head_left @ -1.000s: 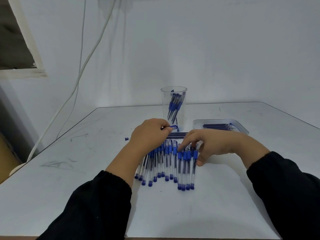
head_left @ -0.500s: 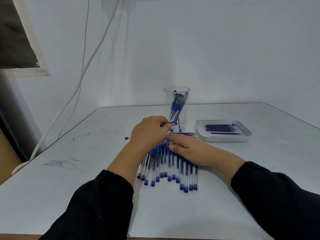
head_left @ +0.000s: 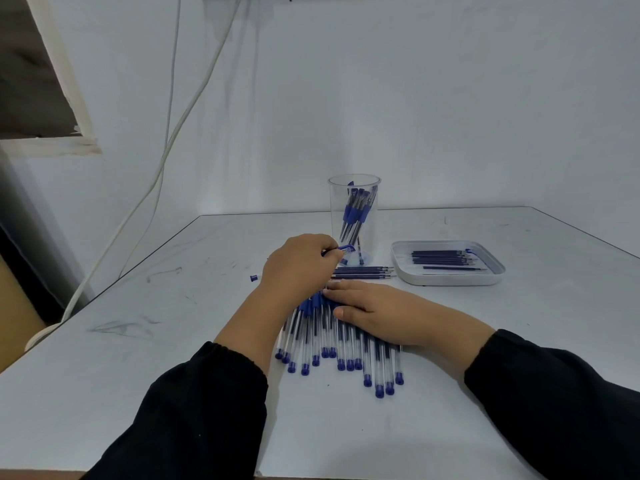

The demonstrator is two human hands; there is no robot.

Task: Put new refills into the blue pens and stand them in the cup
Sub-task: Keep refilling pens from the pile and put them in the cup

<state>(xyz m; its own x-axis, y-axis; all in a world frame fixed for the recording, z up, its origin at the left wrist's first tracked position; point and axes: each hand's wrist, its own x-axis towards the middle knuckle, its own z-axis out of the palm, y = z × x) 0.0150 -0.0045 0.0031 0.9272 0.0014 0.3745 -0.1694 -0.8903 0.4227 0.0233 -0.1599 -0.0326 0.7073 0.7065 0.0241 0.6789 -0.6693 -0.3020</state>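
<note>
Lying in a loose fan at the near centre of the table (head_left: 138,393), the blue pens (head_left: 341,344) point their end plugs toward the person — a layout that keeps each barrel reachable singly. The right hand (head_left: 388,315) rests flat on the fan, fingers straight, apparently to hold the barrels against rolling. The left hand (head_left: 299,268) is curled round a small blue part (head_left: 346,250) (probably a cap or tip piece; too small to tell). Just beyond the hands lie loose refills (head_left: 363,272); further refills sit in the white tray (head_left: 446,280) to the right. The clear cup (head_left: 354,220), farther back, already holds several pens upright-leaning — close enough for a short transfer.
</note>
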